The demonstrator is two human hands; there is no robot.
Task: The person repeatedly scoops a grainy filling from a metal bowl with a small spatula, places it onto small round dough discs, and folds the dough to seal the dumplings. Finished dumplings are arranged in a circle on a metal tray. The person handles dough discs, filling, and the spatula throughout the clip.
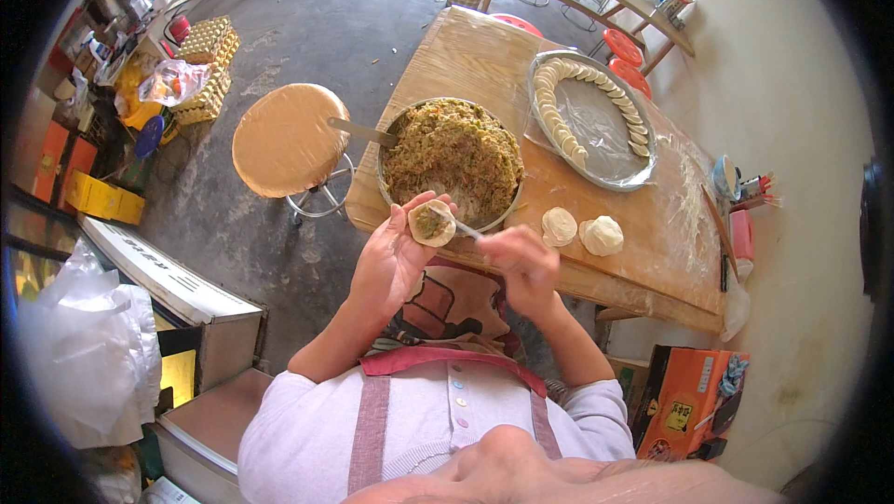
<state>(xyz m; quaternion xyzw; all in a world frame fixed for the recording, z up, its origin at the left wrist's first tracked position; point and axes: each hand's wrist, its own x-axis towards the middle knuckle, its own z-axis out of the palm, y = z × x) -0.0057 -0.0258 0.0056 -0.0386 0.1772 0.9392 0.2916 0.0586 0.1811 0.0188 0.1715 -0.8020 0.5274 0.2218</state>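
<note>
On the fingers of my left hand (398, 252) lies a round dough wrapper (431, 223) with chopped filling at its middle. My right hand (522, 263) grips a thin metal utensil (461, 226), its tip against that filling; its exact kind is hard to tell. Just beyond both hands stands a large round metal basin of chopped filling (454, 148), a flat metal handle (360, 131) sticking out at its left. Two small stacks of wrappers, one left (559, 226) and one right (602, 236), lie on the wooden table. Farther back, a round tray (649, 168) holds a curved row of folded dumplings (559, 113).
A round stool (290, 141) stands left of the wooden table (454, 50). Flour and a rolling pin (719, 228) are at the table's right, near a bowl (726, 178). Plastic bags (91, 350) hang at lower left. An orange carton (681, 399) stands below the table's right end.
</note>
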